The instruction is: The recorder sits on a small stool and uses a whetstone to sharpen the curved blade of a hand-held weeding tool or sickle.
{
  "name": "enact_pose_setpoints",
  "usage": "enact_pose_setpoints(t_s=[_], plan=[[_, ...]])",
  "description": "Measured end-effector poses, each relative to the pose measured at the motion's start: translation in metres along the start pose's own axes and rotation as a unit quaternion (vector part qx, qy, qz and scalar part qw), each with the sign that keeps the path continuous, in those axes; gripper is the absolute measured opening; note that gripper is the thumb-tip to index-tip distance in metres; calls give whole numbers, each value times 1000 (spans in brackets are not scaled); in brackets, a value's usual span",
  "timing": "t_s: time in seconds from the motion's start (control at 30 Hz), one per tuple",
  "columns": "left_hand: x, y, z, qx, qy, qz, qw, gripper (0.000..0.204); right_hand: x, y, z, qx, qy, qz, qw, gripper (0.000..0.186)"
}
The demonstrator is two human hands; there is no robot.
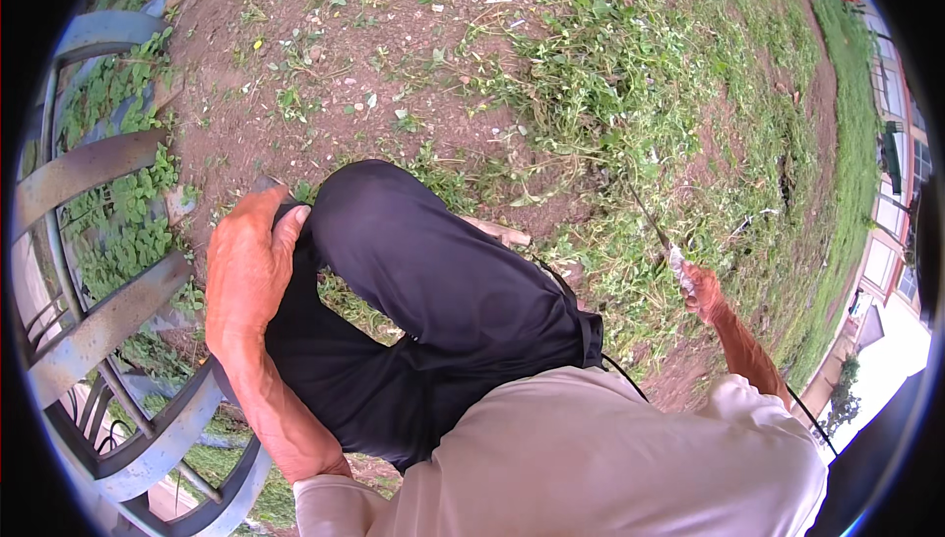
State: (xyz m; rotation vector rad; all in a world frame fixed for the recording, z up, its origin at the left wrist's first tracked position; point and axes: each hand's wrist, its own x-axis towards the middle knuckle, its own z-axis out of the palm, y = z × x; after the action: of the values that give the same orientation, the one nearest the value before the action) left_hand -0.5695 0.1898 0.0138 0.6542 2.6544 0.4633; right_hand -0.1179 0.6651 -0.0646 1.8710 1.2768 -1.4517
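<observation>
My left hand (pixel 246 266) rests flat against my bent knee in black trousers (pixel 423 271), its fingers spread over the cloth and gripping no object. My right hand (pixel 701 291) is out to the right, low over the ground, closed around the handle of a thin long blade (pixel 652 227) that points up and away into the cut grass. I am bent far forward, so my beige shirt (pixel 591 448) fills the lower middle of the view.
A heap of cut green weeds (pixel 600 84) lies on bare brown soil (pixel 325 35). A grey metal railing (pixel 108 311) curves along the left with low plants behind it. Grass and buildings (pixel 891 242) line the right rim.
</observation>
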Motion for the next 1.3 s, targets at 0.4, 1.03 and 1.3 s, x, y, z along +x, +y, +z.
enact_pose_setpoints(t_s=[0.4,1.03,1.3], plan=[[0,2,4,12,-33,-47,998,29,54,-51,189,-138,-336,-72,929,44],[-19,-13,3,2,26,-22,999,28,44,-76,162,56,-206,-63,975,40],[-18,-10,4,-2,24,-31,999,29,74,-49,228,-165,-391,100,900,38]])
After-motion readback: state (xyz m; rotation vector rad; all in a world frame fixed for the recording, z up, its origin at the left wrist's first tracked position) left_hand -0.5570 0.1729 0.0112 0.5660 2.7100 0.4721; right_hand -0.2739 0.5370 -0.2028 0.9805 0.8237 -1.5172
